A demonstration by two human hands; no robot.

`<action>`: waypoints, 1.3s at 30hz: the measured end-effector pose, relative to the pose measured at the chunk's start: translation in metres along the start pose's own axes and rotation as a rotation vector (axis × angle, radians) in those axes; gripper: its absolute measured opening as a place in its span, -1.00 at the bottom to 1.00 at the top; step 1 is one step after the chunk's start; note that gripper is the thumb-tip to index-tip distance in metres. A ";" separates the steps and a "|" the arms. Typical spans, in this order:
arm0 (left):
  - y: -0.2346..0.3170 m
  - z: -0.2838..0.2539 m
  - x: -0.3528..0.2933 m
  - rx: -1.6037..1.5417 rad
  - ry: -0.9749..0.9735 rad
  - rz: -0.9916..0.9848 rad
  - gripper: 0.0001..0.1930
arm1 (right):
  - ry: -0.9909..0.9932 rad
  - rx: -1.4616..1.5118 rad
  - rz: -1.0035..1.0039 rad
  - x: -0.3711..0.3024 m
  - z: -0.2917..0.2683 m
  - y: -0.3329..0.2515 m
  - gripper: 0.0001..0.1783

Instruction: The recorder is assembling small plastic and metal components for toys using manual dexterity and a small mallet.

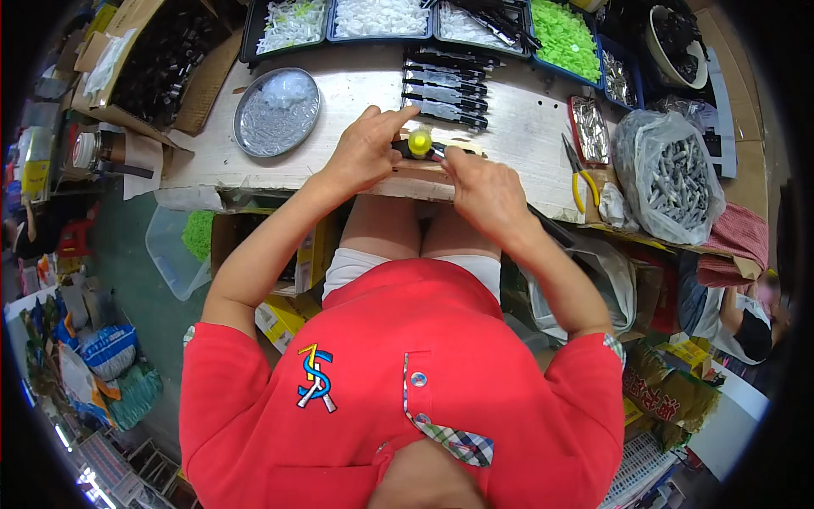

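Observation:
A small mallet with a round yellow head (420, 142) is in my right hand (492, 191), its dark handle (551, 226) running out past my wrist. The yellow head is over a dark part (398, 148) at the bench's near edge. My left hand (363, 153) is closed on that part, which its fingers and the mallet mostly hide. Just beyond, several black-and-clear assemblies (445, 92) lie side by side in a row, close to my left index finger.
Trays of white pieces (381, 19) and green pieces (566, 38) line the back. A round metal dish (276, 144) stands left. Yellow-handled pliers (585, 188), a red box of metal pieces (589, 127) and a bag of grey parts (678, 182) lie right. A cardboard box (208, 85) is at far left.

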State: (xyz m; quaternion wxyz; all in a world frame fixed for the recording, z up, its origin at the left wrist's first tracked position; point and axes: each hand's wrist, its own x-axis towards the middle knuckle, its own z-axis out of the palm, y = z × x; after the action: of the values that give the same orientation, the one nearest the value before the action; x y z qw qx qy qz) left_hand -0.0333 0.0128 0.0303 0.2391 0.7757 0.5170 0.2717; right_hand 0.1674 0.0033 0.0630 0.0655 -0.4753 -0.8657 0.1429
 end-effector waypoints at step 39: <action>-0.012 0.006 0.010 0.091 0.245 0.493 -0.70 | 0.416 -0.184 0.390 -0.034 0.013 0.103 -0.80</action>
State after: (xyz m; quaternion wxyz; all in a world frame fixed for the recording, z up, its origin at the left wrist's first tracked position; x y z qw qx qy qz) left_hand -0.0344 0.0257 0.0198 0.0665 0.8493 0.3495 0.3900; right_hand 0.2651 0.0245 0.0197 0.1693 -0.6558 -0.7352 -0.0268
